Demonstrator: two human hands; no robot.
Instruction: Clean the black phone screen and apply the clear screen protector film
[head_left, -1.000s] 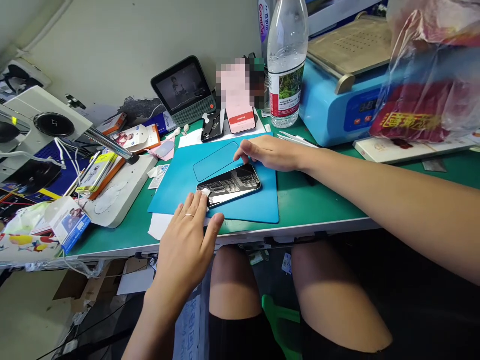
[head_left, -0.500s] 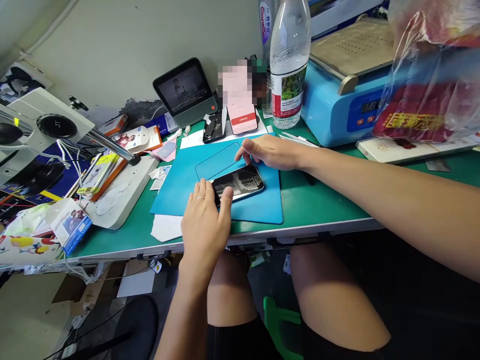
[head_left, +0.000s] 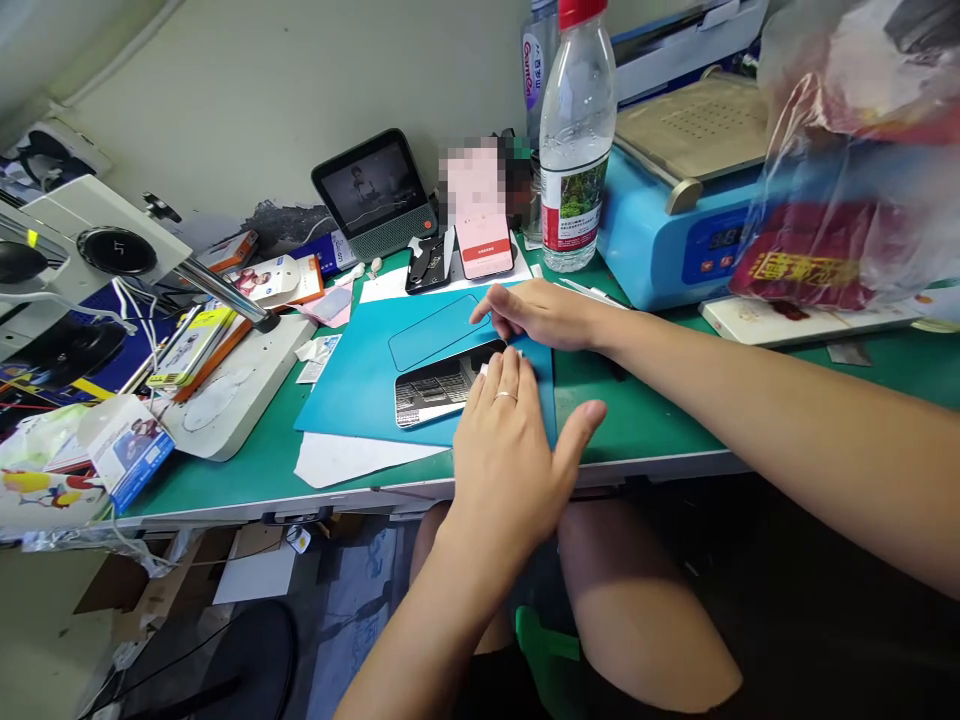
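A phone (head_left: 435,388) with a dark, glossy, reflecting screen lies face up on a blue mat (head_left: 352,390). My left hand (head_left: 510,440) rests flat over its right end, fingers stretched together and thumb out to the side; it wears a ring. My right hand (head_left: 536,312) hovers just beyond the phone's far right corner, its fingers bent and drawn together. Whatever they may hold is hidden. Close to those fingertips, a clear dark-edged screen protector (head_left: 431,335) lies on the mat behind the phone.
Behind the mat stand a lit phone (head_left: 484,240), a small smart display (head_left: 375,195) and a water bottle (head_left: 574,170). A blue heating-plate machine (head_left: 652,230) and a plastic bag (head_left: 825,200) are at right. A microscope stand (head_left: 240,390) and small boxes occupy the left.
My left hand has slid from the phone's left end to its right end, uncovering the left end. The right hand keeps nearly the same place and shape. The view has shifted slightly.
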